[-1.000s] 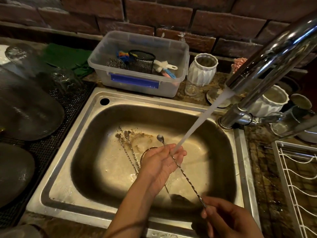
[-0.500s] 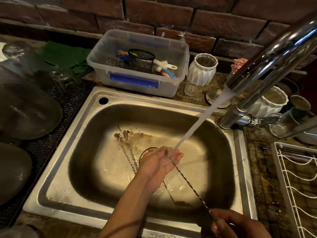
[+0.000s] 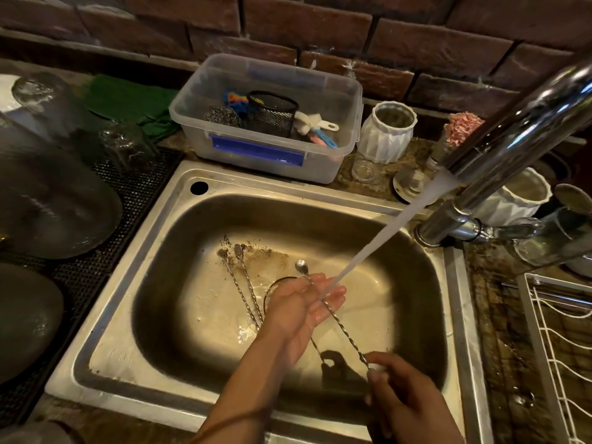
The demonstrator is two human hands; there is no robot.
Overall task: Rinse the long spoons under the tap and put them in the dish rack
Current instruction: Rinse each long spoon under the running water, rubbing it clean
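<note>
1. We see the sink [image 3: 153, 283], a steel basin sunk in the bench, its floor wet and stained brown toward the far-left corner.
2. At the bench's left edge lie dark plates [image 3: 48, 206] on a black mat [image 3: 128, 219], with upturned glasses behind them.
3. The tap [image 3: 525, 123] reaches in from the right rim, its water [image 3: 384, 238] falling slantwise toward the basin's middle.
4. Behind the far rim stands a clear tub [image 3: 346, 100] of scrubbers and brushes, a green cloth [image 3: 128, 100] to its left and a white jar [image 3: 386, 136] to its right.
5. The white wire rack [image 3: 557, 347] lies at the bench's right edge, well apart from any spoon.
6. Our left hand [image 3: 304, 309] lies palm up under the stream, fingers straight and close together, cradling the spoon's shaft.
7. Our right hand [image 3: 407, 398], near the front rim, pinches the shaft's end between thumb and fingertips.
8. The held spoon [image 3: 339, 322] slants over the basin, its bowl just beyond the left fingertips, water striking it at the palm.
9. Two more spoons [image 3: 238, 280] lie side by side on the sink floor, bowls toward the far-left corner, shafts running under the left hand.
</note>
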